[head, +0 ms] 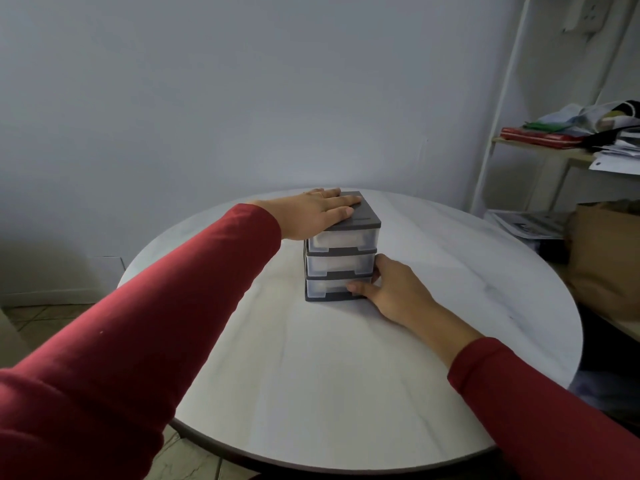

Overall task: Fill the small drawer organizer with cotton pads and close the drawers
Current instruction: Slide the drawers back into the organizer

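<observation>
Resting flat on the lid, the left grip (pixel 318 213) lies open with straight fingers across the top of the organizer (pixel 341 247), which stands upright just above the middle of the frame, on the far half of the round white bench (pixel 311 375). The right grip (pixel 394 289) holds the organizer's lower right corner: thumb laid across the front of the bottom drawer (pixel 329 287), fingers curled round the side. All three drawers sit flush. Their contents are too blurred to tell. A cluttered shelf (pixel 554 150) stands at upper right.
</observation>
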